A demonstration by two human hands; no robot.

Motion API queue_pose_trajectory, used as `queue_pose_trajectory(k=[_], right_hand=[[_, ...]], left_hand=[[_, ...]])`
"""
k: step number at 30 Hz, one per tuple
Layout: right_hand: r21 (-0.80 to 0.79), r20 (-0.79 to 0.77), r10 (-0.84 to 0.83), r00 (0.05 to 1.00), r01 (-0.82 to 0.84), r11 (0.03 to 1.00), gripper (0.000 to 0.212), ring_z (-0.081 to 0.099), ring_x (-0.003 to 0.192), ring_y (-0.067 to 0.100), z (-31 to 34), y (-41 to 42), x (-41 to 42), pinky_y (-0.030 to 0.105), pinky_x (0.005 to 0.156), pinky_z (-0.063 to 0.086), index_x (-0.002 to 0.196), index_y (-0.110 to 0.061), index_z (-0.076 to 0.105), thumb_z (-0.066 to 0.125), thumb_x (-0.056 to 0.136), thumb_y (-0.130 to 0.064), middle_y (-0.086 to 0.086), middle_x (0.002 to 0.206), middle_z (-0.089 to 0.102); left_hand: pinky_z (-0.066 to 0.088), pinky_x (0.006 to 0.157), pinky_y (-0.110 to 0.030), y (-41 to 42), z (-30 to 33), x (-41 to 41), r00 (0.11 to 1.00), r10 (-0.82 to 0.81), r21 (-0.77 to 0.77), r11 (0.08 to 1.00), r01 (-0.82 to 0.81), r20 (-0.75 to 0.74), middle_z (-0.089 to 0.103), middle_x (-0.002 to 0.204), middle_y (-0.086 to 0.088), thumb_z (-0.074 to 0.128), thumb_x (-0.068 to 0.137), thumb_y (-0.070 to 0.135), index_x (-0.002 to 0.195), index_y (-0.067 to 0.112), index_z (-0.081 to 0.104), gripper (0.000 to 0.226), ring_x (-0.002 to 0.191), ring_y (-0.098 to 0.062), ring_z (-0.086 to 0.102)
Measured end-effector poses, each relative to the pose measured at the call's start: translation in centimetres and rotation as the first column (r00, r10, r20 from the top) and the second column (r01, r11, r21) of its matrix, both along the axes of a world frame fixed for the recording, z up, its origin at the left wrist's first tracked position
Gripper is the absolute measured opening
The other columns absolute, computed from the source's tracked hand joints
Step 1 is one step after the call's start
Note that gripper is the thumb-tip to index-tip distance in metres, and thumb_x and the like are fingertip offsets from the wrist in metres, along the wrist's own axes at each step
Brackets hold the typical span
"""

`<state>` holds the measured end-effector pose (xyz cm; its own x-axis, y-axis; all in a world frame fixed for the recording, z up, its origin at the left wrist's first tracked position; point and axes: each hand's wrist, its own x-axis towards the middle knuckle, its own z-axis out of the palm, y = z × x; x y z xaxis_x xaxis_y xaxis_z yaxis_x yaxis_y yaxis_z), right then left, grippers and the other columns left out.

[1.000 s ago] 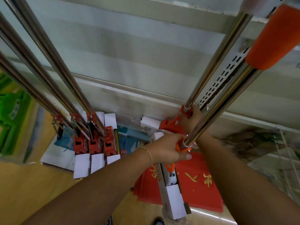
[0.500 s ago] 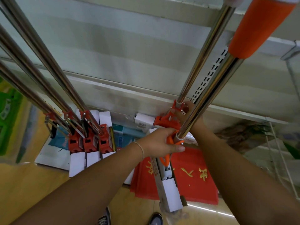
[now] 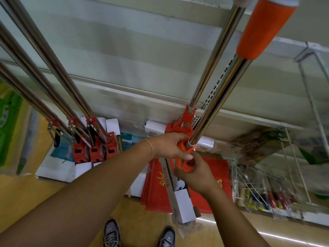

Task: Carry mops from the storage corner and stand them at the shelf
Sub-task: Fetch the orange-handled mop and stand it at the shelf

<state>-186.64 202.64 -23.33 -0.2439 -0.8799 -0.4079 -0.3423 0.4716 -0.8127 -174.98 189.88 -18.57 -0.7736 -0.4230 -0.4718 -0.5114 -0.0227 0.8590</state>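
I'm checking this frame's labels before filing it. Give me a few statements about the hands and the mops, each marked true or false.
1. Both hands work at the lower end of the mop with the orange grip sleeve. True: the left hand grips its orange joint and the right hand holds the orange part just below.
2. Three mops with red heads stand to the left. True.
3. The red mat with gold characters hangs on the wall. False: it lies on the floor.
4. The person is barefoot. False: grey shoes show at the bottom.
5. The right hand rests on the shelf. False: it is at the mop.
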Motion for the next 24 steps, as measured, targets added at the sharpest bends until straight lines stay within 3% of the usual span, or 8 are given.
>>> queue_pose_trajectory(k=[3, 7, 10, 12, 15, 17, 21, 24], right_hand=[[-0.081, -0.195, -0.13, 0.972, 0.116, 0.99, 0.027, 0.062, 0.074, 0.002, -0.8, -0.3, 1.1, 0.024, 0.066, 0.048, 0.097, -0.021, 0.066, 0.082, 0.076, -0.03, -0.01, 0.08, 0.068], [-0.11, -0.261, -0.085, 0.962, 0.058, 0.992, 0.019, 0.05, 0.056, 0.004, -1.1, -1.1, 0.8, 0.019, 0.054, 0.037, 0.077, -0.023, 0.058, 0.076, 0.081, -0.025, -0.008, 0.061, 0.055], [-0.071, -0.297, 0.0, 0.955, -0.022, 0.997, 0.014, 0.059, 0.065, 0.014, -1.1, -1.6, 0.3, 0.028, 0.059, 0.044, 0.082, -0.027, 0.057, 0.07, 0.085, -0.022, -0.005, 0.069, 0.062], [-0.032, -0.292, 0.037, 0.956, -0.048, 0.998, 0.009, 0.066, 0.08, 0.026, -1.1, -2.0, -0.1, 0.033, 0.066, 0.05, 0.092, -0.023, 0.062, 0.067, 0.085, -0.02, 0.002, 0.083, 0.07], [-0.042, -0.292, 0.092, 0.952, -0.108, 0.993, 0.016, 0.066, 0.089, 0.024, -0.5, -3.0, -0.7, 0.025, 0.066, 0.046, 0.101, -0.019, 0.065, 0.064, 0.086, -0.012, -0.003, 0.09, 0.068], [-0.066, -0.299, 0.127, 0.946, -0.153, 0.986, 0.019, 0.064, 0.092, 0.02, -0.2, -3.6, -0.9, 0.013, 0.063, 0.039, 0.105, -0.017, 0.066, 0.062, 0.088, -0.009, -0.007, 0.093, 0.065], [-0.016, -0.312, 0.161, 0.936, -0.175, 0.984, 0.023, 0.063, 0.102, 0.029, -0.4, -4.7, -1.6, 0.022, 0.071, 0.036, 0.114, -0.014, 0.064, 0.06, 0.091, -0.013, 0.008, 0.11, 0.07], [0.013, -0.329, 0.197, 0.923, -0.204, 0.979, 0.02, 0.061, 0.101, 0.032, -0.5, -5.6, -2.2, 0.026, 0.072, 0.037, 0.112, -0.012, 0.063, 0.06, 0.093, -0.015, 0.012, 0.111, 0.068]], left_hand=[[0.046, 0.104, -0.034, -0.6, 0.4, 0.2, 0.995, -0.082, -0.032, 0.996, 0.084, 0.053, 0.067, 0.121, 0.001, 0.075, 0.083, 0.015, 0.127, 0.023, 0.058, 0.049, 0.113, -0.015, 0.062], [0.045, 0.105, -0.038, -0.1, 0.0, 0.4, 0.998, -0.03, -0.119, 0.992, 0.037, 0.061, 0.067, 0.118, 0.006, 0.075, 0.083, 0.022, 0.126, 0.026, 0.058, 0.046, 0.111, -0.012, 0.062], [0.046, 0.102, -0.032, 0.2, -0.6, 0.5, 0.999, 0.021, -0.148, 0.989, -0.015, 0.036, 0.067, 0.114, 0.01, 0.075, 0.083, 0.025, 0.12, 0.032, 0.06, 0.041, 0.108, -0.009, 0.061], [0.044, 0.095, -0.021, 0.4, -0.7, 0.2, 0.998, 0.063, -0.172, 0.983, -0.061, 0.008, 0.067, 0.111, 0.012, 0.076, 0.082, 0.023, 0.117, 0.033, 0.061, 0.04, 0.105, -0.007, 0.061], [0.041, 0.083, -0.009, 0.5, -0.8, -0.1, 0.992, 0.126, -0.233, 0.964, -0.126, -0.017, 0.067, 0.108, 0.01, 0.078, 0.08, 0.021, 0.117, 0.027, 0.064, 0.04, 0.101, -0.007, 0.061], [0.041, 0.083, -0.013, 0.5, -0.8, -0.2, 0.987, 0.16, -0.283, 0.946, -0.159, -0.02, 0.066, 0.107, 0.01, 0.078, 0.079, 0.024, 0.116, 0.027, 0.064, 0.039, 0.1, -0.008, 0.06], [0.043, 0.088, -0.024, 0.3, -1.1, -0.8, 0.977, 0.212, -0.394, 0.897, -0.202, -0.018, 0.064, 0.105, 0.01, 0.079, 0.077, 0.034, 0.109, 0.034, 0.059, 0.038, 0.102, -0.013, 0.058], [0.048, 0.089, -0.031, 0.1, -1.3, -1.3, 0.967, 0.254, -0.43, 0.871, -0.236, -0.016, 0.064, 0.104, 0.008, 0.078, 0.075, 0.038, 0.109, 0.032, 0.057, 0.04, 0.1, -0.016, 0.058]])
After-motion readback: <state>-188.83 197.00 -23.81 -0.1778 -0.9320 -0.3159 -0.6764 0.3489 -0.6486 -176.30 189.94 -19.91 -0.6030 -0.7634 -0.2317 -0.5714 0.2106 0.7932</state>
